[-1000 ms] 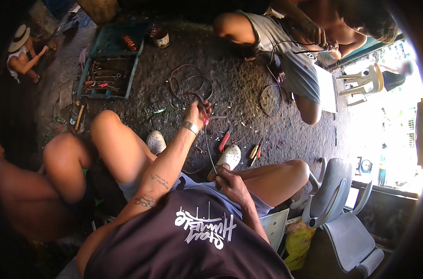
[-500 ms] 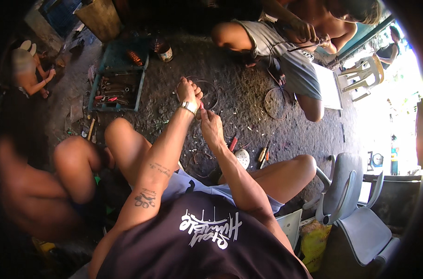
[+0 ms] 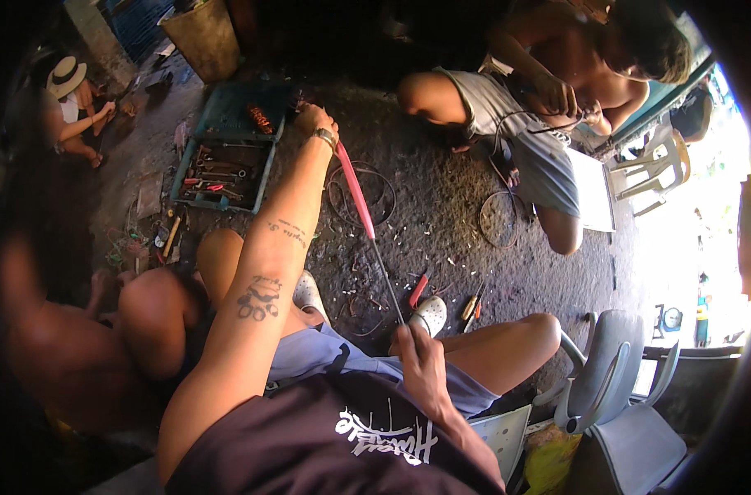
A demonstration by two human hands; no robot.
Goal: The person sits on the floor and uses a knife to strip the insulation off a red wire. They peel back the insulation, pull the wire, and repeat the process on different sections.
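**Cable stretched between two hands over workshop floor**

Packages and signs: a yellow bag (image 3: 549, 462) sits at 5 o'clock, low beside the grey chairs (image 3: 615, 396); crumpled, print not readable. A white flat panel (image 3: 594, 190) leans at 2 o'clock beside the seated person. No sign can be made out.

Left hand (image 3: 314, 122) reaches far out toward 11 o'clock, arm straight, watch on the wrist. It is closed around the upper end of the cable (image 3: 367, 231), just beside the corner of the green tool tray (image 3: 227, 124).

Right hand (image 3: 417, 359) sits near centre, close to the body, closed on the cable's lower end, just beside a white shoe (image 3: 431, 312).

The cable runs taut and straight between both hands, from 11 o'clock down toward centre. Upper part wears a pink sleeve; lower part is thin, dark and bare.

The tray at 10 o'clock holds pliers and wrenches, some with red grips. Wire coils (image 3: 363, 194) lie on the dark floor (image 3: 441, 223) under the cable. A red-handled tool (image 3: 418, 290) and screwdrivers (image 3: 472, 307) lie near the shoe.

Another person (image 3: 540, 115) squats at 1 o'clock, hands on thin wire. A small figure in a hat (image 3: 70, 91) sits at 10 o'clock, well apart.
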